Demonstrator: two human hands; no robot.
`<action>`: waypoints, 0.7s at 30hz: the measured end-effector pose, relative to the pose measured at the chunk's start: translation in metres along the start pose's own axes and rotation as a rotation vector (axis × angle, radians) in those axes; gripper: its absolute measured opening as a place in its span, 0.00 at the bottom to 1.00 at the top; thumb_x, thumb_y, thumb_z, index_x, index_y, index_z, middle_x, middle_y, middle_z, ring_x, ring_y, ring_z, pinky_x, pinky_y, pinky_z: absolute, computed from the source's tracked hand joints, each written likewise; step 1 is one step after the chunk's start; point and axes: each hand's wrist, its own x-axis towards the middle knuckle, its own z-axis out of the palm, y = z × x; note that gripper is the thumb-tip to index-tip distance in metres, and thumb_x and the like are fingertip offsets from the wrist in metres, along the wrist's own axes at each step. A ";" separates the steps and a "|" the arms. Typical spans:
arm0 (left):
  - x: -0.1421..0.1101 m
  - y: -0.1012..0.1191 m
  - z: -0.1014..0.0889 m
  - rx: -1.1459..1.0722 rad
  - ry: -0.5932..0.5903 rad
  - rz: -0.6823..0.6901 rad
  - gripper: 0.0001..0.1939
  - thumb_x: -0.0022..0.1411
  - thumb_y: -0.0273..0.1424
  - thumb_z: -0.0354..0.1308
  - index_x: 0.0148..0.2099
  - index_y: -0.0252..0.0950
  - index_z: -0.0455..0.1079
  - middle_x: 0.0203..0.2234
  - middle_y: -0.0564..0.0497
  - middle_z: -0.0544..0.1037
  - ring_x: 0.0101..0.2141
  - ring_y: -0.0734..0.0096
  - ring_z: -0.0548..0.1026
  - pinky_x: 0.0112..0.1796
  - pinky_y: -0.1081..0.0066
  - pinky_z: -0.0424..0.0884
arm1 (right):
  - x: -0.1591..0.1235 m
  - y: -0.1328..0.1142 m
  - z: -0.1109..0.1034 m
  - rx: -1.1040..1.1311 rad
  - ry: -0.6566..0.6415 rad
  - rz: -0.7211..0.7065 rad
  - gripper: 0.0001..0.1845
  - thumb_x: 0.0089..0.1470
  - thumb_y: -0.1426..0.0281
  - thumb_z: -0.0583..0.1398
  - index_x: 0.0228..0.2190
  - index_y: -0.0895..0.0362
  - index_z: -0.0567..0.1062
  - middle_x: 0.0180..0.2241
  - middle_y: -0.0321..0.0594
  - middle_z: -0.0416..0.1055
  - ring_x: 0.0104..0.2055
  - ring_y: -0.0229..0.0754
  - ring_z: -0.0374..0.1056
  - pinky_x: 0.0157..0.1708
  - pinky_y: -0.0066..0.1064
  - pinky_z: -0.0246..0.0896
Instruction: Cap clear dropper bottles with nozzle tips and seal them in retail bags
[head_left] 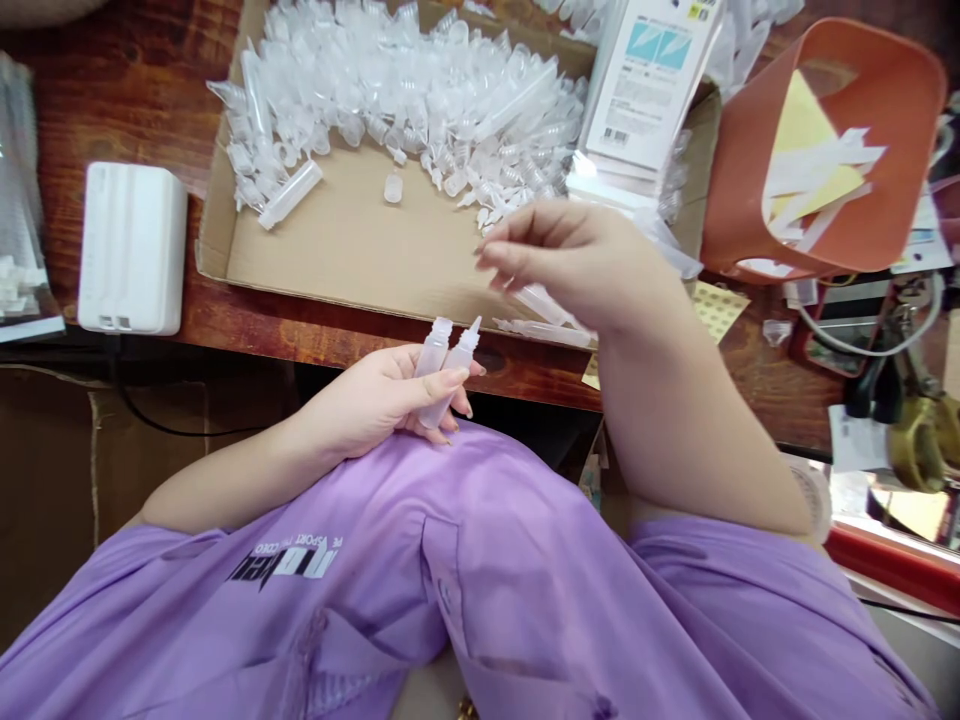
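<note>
My left hand (409,390) is closed around two small translucent plastic dropper bottles just above my lap. One dropper bottle (460,352) has a pointed nozzle on top; the other bottle (433,350) shows a bare neck. Over the front of the shallow cardboard tray (315,255), my right hand (559,250) is bent at the wrist with its fingers drawn together in a pinch. Anything between those fingertips is too small or hidden to make out. A large heap of clear plastic bottles, caps and nozzles (405,80) fills the tray's far part. Slim bottles (551,332) lie below my right hand.
To the left stands a white charger-like box (133,250) with a black cable. A white printed box (649,80) leans at the tray's right. Beyond it, an orange bin (739,180) holds paper scraps. Scissors (919,440) hang near the table's right edge.
</note>
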 end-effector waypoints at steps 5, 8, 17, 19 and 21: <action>0.001 -0.002 -0.005 -0.075 -0.050 -0.088 0.15 0.57 0.35 0.67 0.44 0.32 0.75 0.25 0.52 0.77 0.24 0.76 0.76 0.26 0.76 0.76 | 0.043 0.015 -0.007 -0.656 0.075 -0.145 0.11 0.43 0.80 0.65 0.21 0.53 0.73 0.25 0.40 0.65 0.35 0.46 0.64 0.42 0.41 0.61; -0.001 -0.002 -0.007 -0.089 -0.057 -0.092 0.13 0.59 0.33 0.66 0.44 0.32 0.75 0.25 0.52 0.77 0.23 0.76 0.76 0.25 0.77 0.76 | 0.054 0.026 0.001 -0.692 0.070 -0.149 0.16 0.45 0.82 0.62 0.16 0.54 0.66 0.21 0.39 0.59 0.35 0.44 0.62 0.42 0.37 0.60; -0.001 -0.003 -0.008 -0.036 -0.068 -0.086 0.16 0.57 0.37 0.68 0.44 0.32 0.74 0.25 0.53 0.76 0.24 0.77 0.75 0.27 0.76 0.75 | 0.004 -0.014 0.012 -0.055 -0.113 0.025 0.07 0.52 0.68 0.66 0.30 0.56 0.72 0.28 0.37 0.71 0.31 0.38 0.66 0.34 0.31 0.62; 0.000 -0.003 -0.008 0.011 -0.073 -0.069 0.16 0.57 0.38 0.67 0.43 0.32 0.74 0.25 0.53 0.75 0.25 0.77 0.75 0.28 0.75 0.75 | -0.011 -0.018 0.016 0.180 -0.247 0.086 0.11 0.51 0.64 0.67 0.31 0.56 0.72 0.28 0.36 0.72 0.29 0.36 0.68 0.29 0.29 0.63; 0.001 -0.004 -0.007 0.060 -0.080 -0.063 0.16 0.58 0.39 0.67 0.42 0.32 0.73 0.25 0.53 0.75 0.24 0.77 0.74 0.28 0.75 0.74 | -0.021 -0.018 0.020 0.282 -0.291 0.129 0.12 0.49 0.63 0.68 0.31 0.56 0.72 0.28 0.35 0.73 0.27 0.35 0.67 0.26 0.27 0.63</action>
